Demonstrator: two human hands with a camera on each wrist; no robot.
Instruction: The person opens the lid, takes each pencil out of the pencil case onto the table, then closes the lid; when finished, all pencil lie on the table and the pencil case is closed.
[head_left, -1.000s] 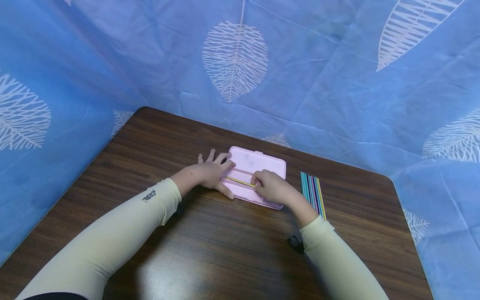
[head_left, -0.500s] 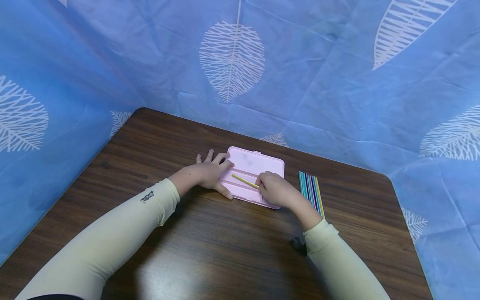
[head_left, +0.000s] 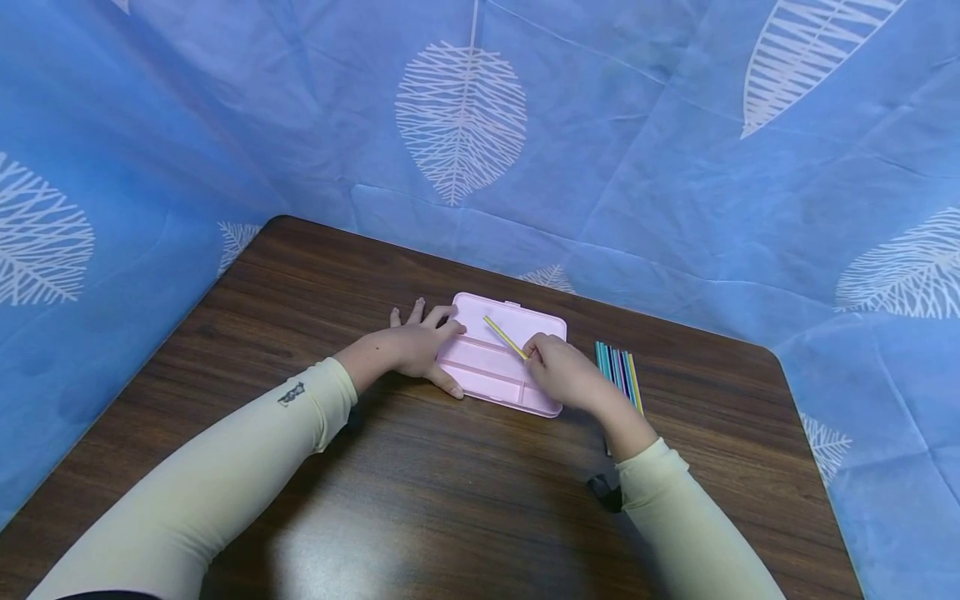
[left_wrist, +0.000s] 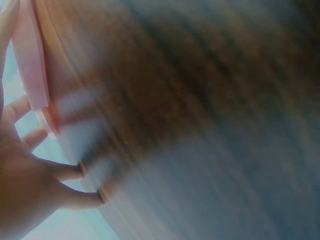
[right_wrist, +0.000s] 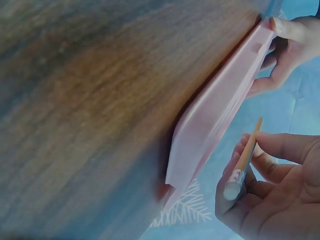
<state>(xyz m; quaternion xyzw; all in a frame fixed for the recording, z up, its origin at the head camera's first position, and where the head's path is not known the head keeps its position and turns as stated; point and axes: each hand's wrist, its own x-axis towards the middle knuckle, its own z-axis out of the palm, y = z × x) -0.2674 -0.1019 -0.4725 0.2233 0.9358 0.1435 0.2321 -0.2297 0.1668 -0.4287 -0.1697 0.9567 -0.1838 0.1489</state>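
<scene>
An open pink pencil case (head_left: 487, 367) lies on the dark wooden table (head_left: 450, 500). My left hand (head_left: 420, 346) rests on its left end, fingers spread and thumb along the near edge; that end shows in the left wrist view as a pink edge (left_wrist: 30, 65). My right hand (head_left: 558, 371) pinches a yellow pencil (head_left: 505, 337) by its near end, tip raised and slanting to the far left over the case. In the right wrist view the pencil (right_wrist: 246, 155) sits between thumb and fingers beside the pink case (right_wrist: 215, 125).
A row of several coloured pencils (head_left: 618, 371) lies on the table just right of the case, partly behind my right wrist. Blue leaf-print cloth (head_left: 480, 125) walls the table at the back and both sides.
The yellow pencil lay flat in the case's tray a second ago. My right hand has lifted it and swung its tip toward the far edge. The left hand has stayed put.
</scene>
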